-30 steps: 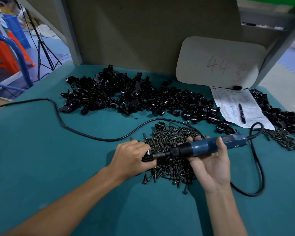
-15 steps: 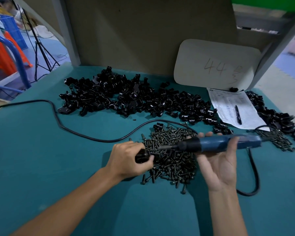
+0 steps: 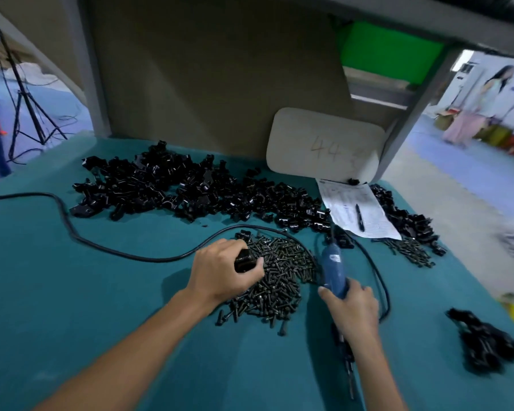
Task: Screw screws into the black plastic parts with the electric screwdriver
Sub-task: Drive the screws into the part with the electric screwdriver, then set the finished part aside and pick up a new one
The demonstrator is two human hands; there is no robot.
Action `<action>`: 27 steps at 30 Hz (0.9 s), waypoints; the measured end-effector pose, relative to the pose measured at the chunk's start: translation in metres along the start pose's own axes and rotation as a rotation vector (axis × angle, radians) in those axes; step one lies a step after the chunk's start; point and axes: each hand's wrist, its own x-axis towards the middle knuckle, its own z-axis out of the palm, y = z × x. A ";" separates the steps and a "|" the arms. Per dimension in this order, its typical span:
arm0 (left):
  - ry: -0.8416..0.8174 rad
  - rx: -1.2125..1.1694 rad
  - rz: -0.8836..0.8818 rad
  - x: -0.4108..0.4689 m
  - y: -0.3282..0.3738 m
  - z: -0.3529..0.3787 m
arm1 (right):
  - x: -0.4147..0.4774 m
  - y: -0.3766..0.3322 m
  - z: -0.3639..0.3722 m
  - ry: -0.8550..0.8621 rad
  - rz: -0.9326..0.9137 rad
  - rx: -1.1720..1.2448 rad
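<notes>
Snaking in from the left, a thin black rubbery cable (image 3: pixel 72 229) is crossing the teal, felt-like table top (image 3: pixel 72 307). Behind it, a long heap of glossy, angular black plastic parts (image 3: pixel 190 188) is lying along the back wall. At centre, the left hand (image 3: pixel 220 274) is gripping one black part (image 3: pixel 244 261), fingers curled round it, at the left edge of a mound of dark, slim screws (image 3: pixel 279 271). Just beside the mound, the right hand (image 3: pixel 350 310) is wrapping curled fingers round the blue electric screwdriver (image 3: pixel 333 271), bit pointing toward the person. Further right, a pen (image 3: pixel 359 216) is resting on a printed sheet (image 3: pixel 356 209); a blurred cluster (image 3: pixel 484 348) of black parts is sitting near the table's right edge.
</notes>
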 end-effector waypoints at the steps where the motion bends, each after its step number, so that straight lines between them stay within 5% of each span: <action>1: -0.014 0.008 0.028 0.004 0.008 0.002 | -0.005 -0.004 -0.001 0.031 -0.038 -0.027; 4: -0.073 0.009 0.160 0.016 0.038 0.017 | -0.026 -0.019 -0.017 0.074 -0.204 0.238; 7: -0.155 -0.029 0.322 0.021 0.077 0.036 | -0.042 -0.026 -0.034 -0.143 -0.241 0.592; 12: -0.390 -0.164 0.291 0.024 0.125 0.057 | -0.051 0.015 -0.058 -0.192 -0.197 0.818; 16: -0.508 -0.177 0.349 0.023 0.154 0.073 | -0.050 0.055 -0.072 -0.033 -0.130 0.801; 21: -0.450 -0.178 0.305 0.021 0.136 0.075 | -0.015 0.117 -0.104 0.250 0.038 0.199; 27: -0.362 -0.140 0.175 0.028 0.094 0.065 | 0.029 0.177 -0.126 0.345 0.265 -0.105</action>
